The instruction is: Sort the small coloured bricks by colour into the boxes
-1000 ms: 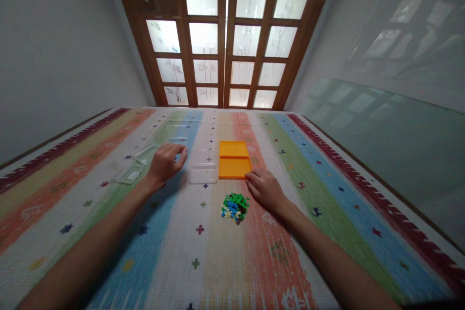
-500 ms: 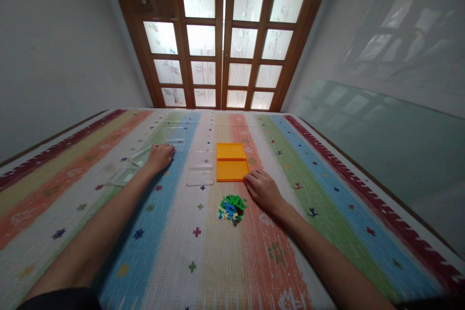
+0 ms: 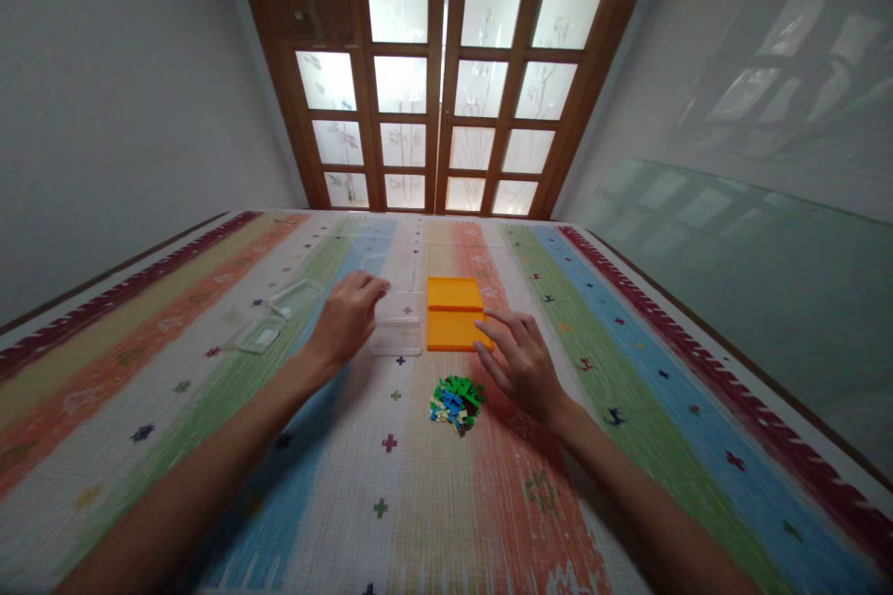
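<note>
A yellow open case (image 3: 457,329) lies flat with its two halves hinged apart. My right hand (image 3: 523,358) is at its right edge, fingers spread apart and holding nothing; I cannot tell whether the fingertips touch the rim. Left of the yellow case is an open clear plastic case (image 3: 395,337). My left hand (image 3: 347,316) is above and beside the clear case, its fingers curled together; what is between them, if anything, I cannot make out. Nearer to me, a small pile of green, blue, cream and brown building bricks (image 3: 457,403) sits on the cloth.
Another open clear case (image 3: 259,335) lies farther left, with a small white piece in it. A striped patterned cloth (image 3: 349,493) covers the table. Walls stand at both sides, and wooden doors with glass panes (image 3: 401,84) are at the far end.
My left hand has moved right, toward the clear case beside the yellow one. My right hand's fingers have spread and lifted at the yellow case's corner. The view has shifted slightly.
</note>
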`<action>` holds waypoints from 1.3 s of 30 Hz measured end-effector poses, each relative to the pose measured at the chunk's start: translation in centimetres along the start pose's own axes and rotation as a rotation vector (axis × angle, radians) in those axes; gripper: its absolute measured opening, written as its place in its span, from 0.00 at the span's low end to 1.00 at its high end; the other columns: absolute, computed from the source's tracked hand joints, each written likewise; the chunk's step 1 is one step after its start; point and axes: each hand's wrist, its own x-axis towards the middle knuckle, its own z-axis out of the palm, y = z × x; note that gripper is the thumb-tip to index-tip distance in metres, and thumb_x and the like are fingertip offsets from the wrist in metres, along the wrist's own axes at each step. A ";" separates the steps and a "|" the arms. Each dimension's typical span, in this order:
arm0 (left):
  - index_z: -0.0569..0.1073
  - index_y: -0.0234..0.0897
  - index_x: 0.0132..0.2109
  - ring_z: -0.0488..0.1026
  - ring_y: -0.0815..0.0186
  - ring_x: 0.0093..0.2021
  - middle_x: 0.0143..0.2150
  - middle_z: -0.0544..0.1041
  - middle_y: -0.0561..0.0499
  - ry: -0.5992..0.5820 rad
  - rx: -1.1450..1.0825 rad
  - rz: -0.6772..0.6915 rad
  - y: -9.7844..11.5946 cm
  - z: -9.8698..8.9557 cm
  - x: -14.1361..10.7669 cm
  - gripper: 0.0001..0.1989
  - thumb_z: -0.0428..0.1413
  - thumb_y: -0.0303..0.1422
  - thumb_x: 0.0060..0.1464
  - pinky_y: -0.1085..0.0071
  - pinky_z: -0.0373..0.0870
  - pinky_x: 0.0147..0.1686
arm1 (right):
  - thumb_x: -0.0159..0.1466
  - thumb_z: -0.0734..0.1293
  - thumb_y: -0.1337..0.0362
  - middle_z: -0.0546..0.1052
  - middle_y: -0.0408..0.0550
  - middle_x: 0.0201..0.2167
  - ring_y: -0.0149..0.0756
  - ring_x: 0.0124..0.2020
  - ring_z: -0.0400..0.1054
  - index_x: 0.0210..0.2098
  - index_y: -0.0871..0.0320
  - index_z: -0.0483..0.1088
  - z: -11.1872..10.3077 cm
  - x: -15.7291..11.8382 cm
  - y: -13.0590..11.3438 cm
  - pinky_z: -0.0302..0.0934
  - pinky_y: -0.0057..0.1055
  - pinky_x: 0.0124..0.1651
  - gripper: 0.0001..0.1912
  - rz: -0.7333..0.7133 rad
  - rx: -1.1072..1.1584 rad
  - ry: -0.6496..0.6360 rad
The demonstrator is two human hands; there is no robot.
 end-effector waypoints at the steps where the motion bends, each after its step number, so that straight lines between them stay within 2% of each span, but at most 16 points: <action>1: 0.76 0.38 0.47 0.73 0.57 0.44 0.42 0.78 0.43 -0.013 -0.027 0.070 1.7 0.1 -0.8 0.14 0.46 0.23 0.64 0.61 0.71 0.48 | 0.71 0.62 0.66 0.75 0.58 0.54 0.50 0.55 0.66 0.56 0.54 0.73 -0.4 0.2 -0.8 0.63 0.49 0.56 0.15 -0.043 -0.002 0.020; 4: 0.75 0.37 0.47 0.72 0.59 0.41 0.40 0.77 0.45 -0.033 -0.093 0.255 6.1 0.9 -3.0 0.17 0.45 0.18 0.63 0.64 0.71 0.41 | 0.71 0.65 0.65 0.77 0.55 0.52 0.48 0.52 0.67 0.56 0.52 0.73 -1.0 0.1 -2.9 0.61 0.46 0.55 0.15 -0.126 -0.056 0.062; 7: 0.74 0.36 0.46 0.72 0.60 0.37 0.37 0.77 0.46 0.001 -0.143 0.370 8.8 1.9 -4.6 0.12 0.48 0.21 0.65 0.64 0.71 0.38 | 0.72 0.65 0.65 0.80 0.53 0.43 0.45 0.47 0.67 0.54 0.54 0.74 -1.0 -0.7 -3.9 0.58 0.42 0.50 0.13 -0.156 -0.065 0.013; 11: 0.73 0.36 0.43 0.72 0.61 0.36 0.35 0.77 0.47 0.048 -0.211 0.423 9.7 2.2 -5.0 0.09 0.49 0.23 0.67 0.66 0.71 0.36 | 0.73 0.61 0.66 0.79 0.49 0.34 0.42 0.39 0.65 0.43 0.55 0.77 -1.2 -1.9 -3.4 0.53 0.39 0.43 0.11 -0.118 -0.089 -0.090; 13: 0.72 0.37 0.44 0.74 0.62 0.39 0.38 0.78 0.46 0.133 -0.269 0.426 9.4 1.6 -4.6 0.08 0.50 0.23 0.67 0.66 0.73 0.40 | 0.74 0.61 0.66 0.78 0.48 0.32 0.41 0.37 0.64 0.38 0.55 0.76 -1.6 -2.2 -2.5 0.51 0.39 0.42 0.12 -0.092 -0.108 -0.114; 16: 0.72 0.38 0.49 0.75 0.59 0.50 0.48 0.78 0.43 0.336 -0.278 0.399 7.9 -0.1 -3.3 0.09 0.53 0.23 0.64 0.61 0.74 0.50 | 0.73 0.62 0.65 0.78 0.48 0.32 0.41 0.36 0.63 0.34 0.55 0.75 -2.4 -2.7 -0.1 0.50 0.38 0.42 0.13 -0.022 -0.141 -0.111; 18: 0.73 0.40 0.49 0.76 0.60 0.47 0.45 0.79 0.46 0.398 -0.218 0.330 5.8 -1.3 -2.3 0.09 0.55 0.25 0.64 0.61 0.74 0.49 | 0.73 0.62 0.66 0.77 0.48 0.30 0.41 0.36 0.64 0.34 0.55 0.75 -3.0 -3.1 1.9 0.50 0.38 0.42 0.13 0.030 -0.162 -0.108; 20: 0.74 0.40 0.46 0.76 0.59 0.45 0.42 0.80 0.47 0.399 -0.120 0.211 2.8 -2.0 -1.4 0.06 0.54 0.28 0.64 0.59 0.73 0.51 | 0.72 0.63 0.64 0.76 0.49 0.30 0.41 0.37 0.65 0.32 0.55 0.76 -3.5 -3.7 3.9 0.50 0.37 0.42 0.13 0.078 -0.169 -0.107; 22: 0.76 0.39 0.45 0.76 0.55 0.47 0.42 0.80 0.45 0.322 -0.017 0.038 -0.6 -2.0 -0.9 0.08 0.52 0.32 0.64 0.57 0.71 0.54 | 0.71 0.65 0.64 0.77 0.49 0.29 0.42 0.38 0.66 0.31 0.55 0.76 -3.7 -4.4 5.6 0.50 0.37 0.42 0.12 0.124 -0.164 -0.137; 25: 0.77 0.32 0.49 0.74 0.48 0.53 0.47 0.80 0.39 0.091 0.170 -0.232 -5.2 -1.0 -0.9 0.16 0.49 0.34 0.62 0.53 0.69 0.57 | 0.70 0.66 0.64 0.78 0.49 0.29 0.40 0.36 0.67 0.31 0.57 0.77 -3.4 -5.6 6.9 0.49 0.35 0.41 0.12 0.173 -0.154 -0.218; 27: 0.75 0.27 0.55 0.71 0.44 0.57 0.55 0.78 0.34 -0.109 0.291 -0.387 -7.3 -0.2 -1.4 0.22 0.47 0.34 0.61 0.51 0.68 0.57 | 0.69 0.67 0.64 0.78 0.49 0.30 0.40 0.35 0.67 0.31 0.57 0.78 -3.0 -6.1 7.1 0.48 0.35 0.41 0.11 0.198 -0.146 -0.269; 28: 0.74 0.24 0.57 0.71 0.41 0.57 0.56 0.76 0.30 -0.144 0.309 -0.423 -8.0 0.2 -1.7 0.24 0.47 0.34 0.61 0.48 0.68 0.56 | 0.69 0.67 0.65 0.78 0.49 0.30 0.40 0.35 0.67 0.31 0.57 0.78 -2.8 -6.2 7.1 0.48 0.35 0.40 0.11 0.209 -0.143 -0.286; 30: 0.72 0.19 0.59 0.72 0.37 0.56 0.56 0.76 0.25 -0.208 0.329 -0.471 -9.0 0.9 -2.5 0.26 0.47 0.33 0.61 0.46 0.70 0.52 | 0.69 0.67 0.64 0.79 0.49 0.30 0.40 0.35 0.68 0.31 0.57 0.79 -2.5 -6.3 7.0 0.49 0.35 0.40 0.12 0.230 -0.137 -0.312; 34: 0.75 0.23 0.56 0.73 0.41 0.57 0.56 0.77 0.28 -0.383 0.393 -0.526 -9.8 1.8 -3.5 0.23 0.47 0.33 0.62 0.51 0.69 0.54 | 0.69 0.67 0.61 0.79 0.50 0.32 0.40 0.35 0.69 0.32 0.56 0.80 -2.1 -6.1 7.0 0.51 0.35 0.40 0.12 0.286 -0.137 -0.337; 37: 0.76 0.28 0.54 0.75 0.44 0.56 0.55 0.79 0.31 -0.412 0.412 -0.513 -10.1 2.2 -3.7 0.21 0.44 0.32 0.64 0.53 0.69 0.52 | 0.70 0.66 0.60 0.79 0.51 0.33 0.40 0.36 0.70 0.33 0.56 0.81 -2.0 -5.9 7.0 0.53 0.35 0.40 0.13 0.316 -0.124 -0.342; 39: 0.77 0.30 0.53 0.75 0.46 0.54 0.54 0.80 0.33 -0.379 0.393 -0.513 -10.3 2.2 -3.8 0.20 0.44 0.30 0.63 0.54 0.69 0.51 | 0.70 0.66 0.60 0.79 0.51 0.33 0.41 0.37 0.71 0.34 0.56 0.81 -2.0 -6.0 6.9 0.55 0.36 0.41 0.13 0.324 -0.108 -0.341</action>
